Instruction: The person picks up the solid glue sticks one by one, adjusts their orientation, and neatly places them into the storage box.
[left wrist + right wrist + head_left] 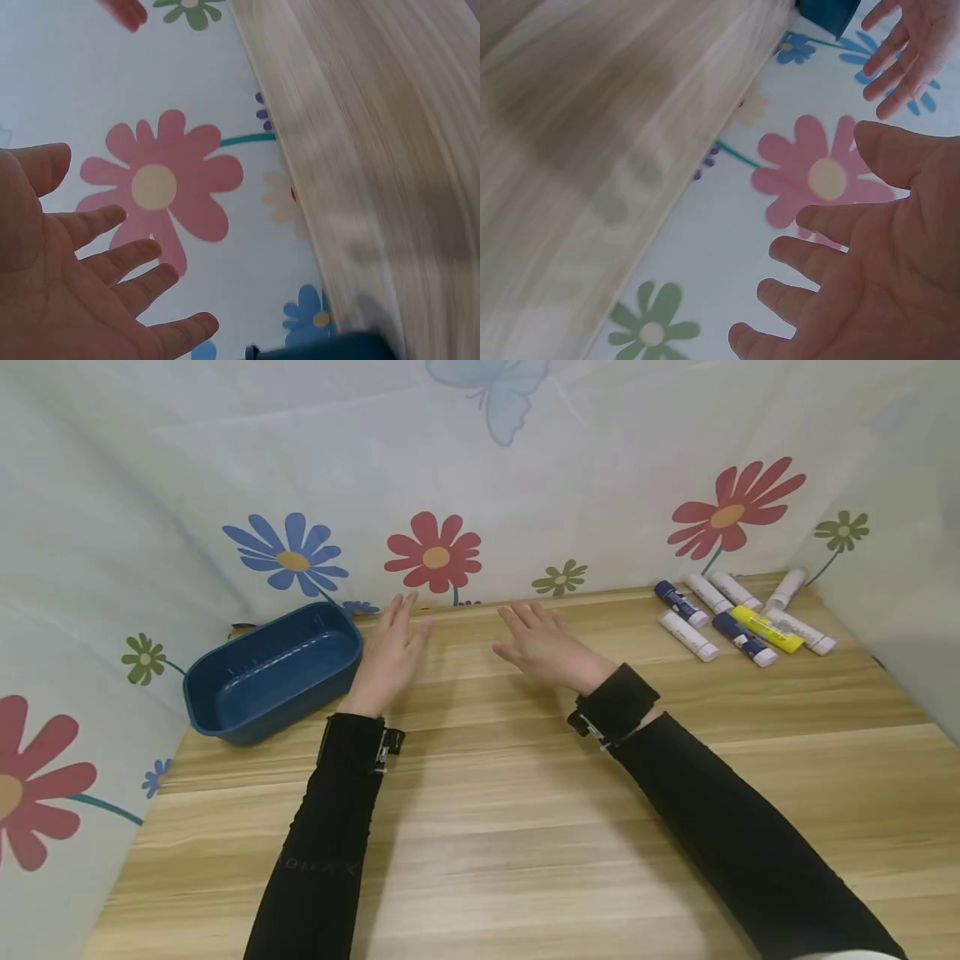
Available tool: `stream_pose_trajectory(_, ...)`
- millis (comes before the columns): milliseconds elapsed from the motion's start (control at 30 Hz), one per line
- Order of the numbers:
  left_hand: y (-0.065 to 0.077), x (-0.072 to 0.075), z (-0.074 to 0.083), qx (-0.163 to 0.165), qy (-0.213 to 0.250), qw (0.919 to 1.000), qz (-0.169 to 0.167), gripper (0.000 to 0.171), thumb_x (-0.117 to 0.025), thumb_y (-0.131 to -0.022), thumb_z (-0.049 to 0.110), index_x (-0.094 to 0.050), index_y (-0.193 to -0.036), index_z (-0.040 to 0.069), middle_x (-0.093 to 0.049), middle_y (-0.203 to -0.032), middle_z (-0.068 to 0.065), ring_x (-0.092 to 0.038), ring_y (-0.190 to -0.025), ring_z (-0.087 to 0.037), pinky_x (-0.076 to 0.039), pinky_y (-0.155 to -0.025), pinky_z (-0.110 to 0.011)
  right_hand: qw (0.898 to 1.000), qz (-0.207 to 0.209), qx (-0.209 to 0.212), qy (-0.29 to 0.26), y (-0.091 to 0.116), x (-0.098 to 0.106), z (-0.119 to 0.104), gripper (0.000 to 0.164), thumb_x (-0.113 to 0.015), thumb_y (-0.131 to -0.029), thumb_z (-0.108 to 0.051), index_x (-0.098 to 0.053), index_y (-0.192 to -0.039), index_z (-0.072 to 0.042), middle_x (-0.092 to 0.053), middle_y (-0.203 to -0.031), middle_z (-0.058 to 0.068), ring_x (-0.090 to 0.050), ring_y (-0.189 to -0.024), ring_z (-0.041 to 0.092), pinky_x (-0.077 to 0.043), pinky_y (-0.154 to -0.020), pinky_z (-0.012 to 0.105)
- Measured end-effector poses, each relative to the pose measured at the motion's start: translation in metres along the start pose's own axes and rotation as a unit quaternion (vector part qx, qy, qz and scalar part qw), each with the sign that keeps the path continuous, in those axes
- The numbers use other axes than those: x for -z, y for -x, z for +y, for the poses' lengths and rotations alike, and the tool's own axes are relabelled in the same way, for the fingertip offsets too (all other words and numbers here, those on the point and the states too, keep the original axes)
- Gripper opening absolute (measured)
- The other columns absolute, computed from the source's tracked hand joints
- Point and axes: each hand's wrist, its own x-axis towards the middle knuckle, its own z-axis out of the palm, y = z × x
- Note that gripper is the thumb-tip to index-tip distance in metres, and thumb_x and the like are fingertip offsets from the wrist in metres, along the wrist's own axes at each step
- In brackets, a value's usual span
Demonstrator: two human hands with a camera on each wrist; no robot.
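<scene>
My left hand [391, 658] hovers over the table just right of a dark blue plastic tub [277, 693], fingers straight and holding nothing. In the left wrist view the palm of the left hand [75, 292] shows spread fingers. Farther right, my right hand [551, 646] is also held above the wood with its fingers extended, and nothing lies in it. The right wrist view shows the palm of the right hand [877, 277] bare. Right of that hand lies a group of glue sticks: several white ones [688, 636], dark blue ones [744, 639] and a yellow one [767, 628].
The wood-grain table [495, 843] meets a white curtain [600, 460] printed with flowers along its back edge. The curtain also runs down the left and right sides. The tub stands at the back left corner, the glue sticks at the back right.
</scene>
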Motion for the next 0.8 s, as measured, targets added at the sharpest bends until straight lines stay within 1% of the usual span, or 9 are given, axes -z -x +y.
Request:
stream_pose_trajectory(67, 0.004, 0.006, -0.004, -0.004, -0.009, 0.9999, 0.005, 0.064, -0.025, -0.095, 0.058, -0.014, -0.147, 0.024, -0.012, -0.152, -0.009, -0.011, -0.136, -0.025, -0.011, -0.106, -0.057, 1.0, 0.0, 0.007, 0.002, -0.004, 0.001, -0.006, 0.065, -0.032, -0.099, -0.045, -0.011, -0.146, -0.006, -0.007, -0.151, 0.016, 0.0, -0.135, 0.034, -0.005, -0.106, 0.058)
stream_pose_trajectory(133, 0.008, 0.011, -0.007, -0.01, -0.022, 0.9997, 0.011, 0.063, -0.025, -0.095, 0.058, -0.015, -0.147, 0.023, -0.012, -0.151, -0.01, -0.009, -0.136, -0.024, -0.007, -0.106, -0.057, 1.0, -0.001, 0.011, 0.002, -0.009, 0.001, -0.012, 0.065, -0.032, -0.099, -0.046, -0.011, -0.146, -0.007, -0.007, -0.152, 0.015, 0.001, -0.135, 0.033, -0.005, -0.106, 0.058)
stream_pose_trajectory(233, 0.014, 0.015, -0.014, -0.014, -0.044, 0.9988, 0.015, 0.061, -0.026, -0.096, 0.055, -0.016, -0.147, 0.022, -0.013, -0.151, -0.011, -0.006, -0.136, -0.023, -0.005, -0.107, -0.056, 1.0, -0.005, 0.021, -0.008, -0.015, -0.001, -0.02, 0.065, -0.034, -0.099, -0.045, -0.01, -0.146, -0.008, -0.008, -0.152, 0.014, 0.0, -0.136, 0.032, -0.005, -0.106, 0.057)
stream_pose_trajectory(333, 0.019, 0.02, -0.022, -0.014, -0.062, 0.9978, 0.017, 0.059, -0.028, -0.098, 0.052, -0.016, -0.147, 0.021, -0.012, -0.151, -0.011, -0.005, -0.137, -0.024, -0.003, -0.107, -0.057, 0.999, -0.008, 0.032, -0.021, -0.022, -0.002, -0.028, 0.065, -0.034, -0.098, -0.046, -0.011, -0.147, -0.01, -0.009, -0.152, 0.013, -0.001, -0.136, 0.032, -0.006, -0.107, 0.056)
stream_pose_trajectory(400, 0.021, 0.023, -0.027, -0.014, -0.067, 0.9975, 0.021, 0.059, -0.029, -0.098, 0.05, -0.016, -0.147, 0.02, -0.012, -0.151, -0.011, -0.005, -0.137, -0.025, -0.004, -0.107, -0.057, 0.999, -0.012, 0.039, -0.026, -0.025, -0.002, -0.032, 0.064, -0.034, -0.098, -0.046, -0.011, -0.147, -0.01, -0.009, -0.152, 0.012, -0.002, -0.136, 0.031, -0.007, -0.107, 0.055)
stream_pose_trajectory(600, 0.028, 0.039, -0.046, -0.004, -0.076, 0.9963, 0.04, 0.058, -0.029, -0.099, 0.048, -0.015, -0.147, 0.019, -0.011, -0.151, -0.014, -0.003, -0.136, -0.028, -0.003, -0.106, -0.059, 0.998, -0.015, 0.06, -0.02, -0.039, -0.005, -0.043, 0.064, -0.034, -0.098, -0.046, -0.013, -0.146, -0.009, -0.012, -0.151, 0.013, -0.003, -0.136, 0.031, -0.009, -0.107, 0.054)
stream_pose_trajectory(700, 0.036, 0.051, -0.059, 0.003, -0.091, 0.9949, 0.044, 0.058, -0.028, -0.099, 0.049, -0.015, -0.147, 0.018, -0.01, -0.151, -0.017, -0.004, -0.136, -0.032, -0.004, -0.104, -0.062, 0.997, -0.004, 0.079, -0.027, -0.047, -0.008, -0.051, 0.063, -0.035, -0.098, -0.045, -0.014, -0.146, -0.009, -0.013, -0.151, 0.012, -0.004, -0.136, 0.031, -0.009, -0.108, 0.053)
stream_pose_trajectory(800, 0.045, 0.064, -0.072, 0.017, -0.105, 0.9931, 0.05, 0.06, -0.027, -0.099, 0.05, -0.016, -0.147, 0.017, -0.011, -0.15, -0.019, -0.006, -0.135, -0.035, -0.004, -0.103, -0.065, 0.993, 0.01, 0.106, -0.041, -0.053, -0.013, -0.059, 0.063, -0.036, -0.098, -0.044, -0.013, -0.146, -0.01, -0.013, -0.151, 0.011, -0.005, -0.136, 0.029, -0.009, -0.109, 0.05)
